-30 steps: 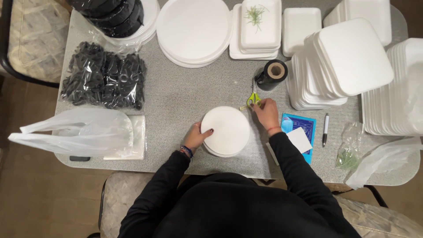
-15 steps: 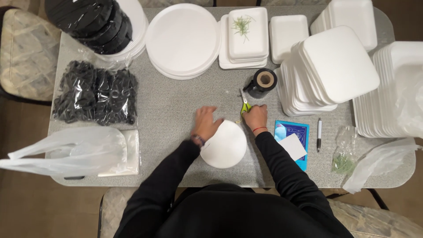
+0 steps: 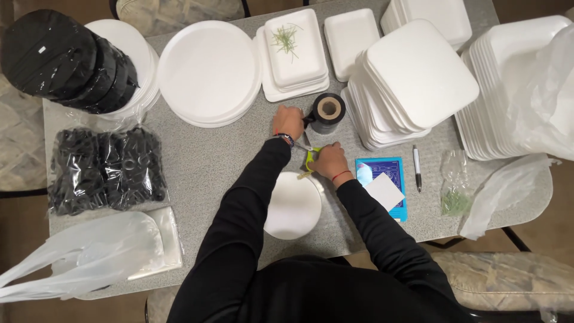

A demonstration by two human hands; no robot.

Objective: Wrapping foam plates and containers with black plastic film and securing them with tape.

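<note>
Reaching up, the left hand has left the small round white plate and now grips the black tape roll; the right hand stays clamped on yellow-green-handled scissors.

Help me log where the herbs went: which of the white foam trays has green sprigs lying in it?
The rectangular tray topping the small stack at the table's far edge, between the round plates and an empty tray; the others show no greenery.
</note>
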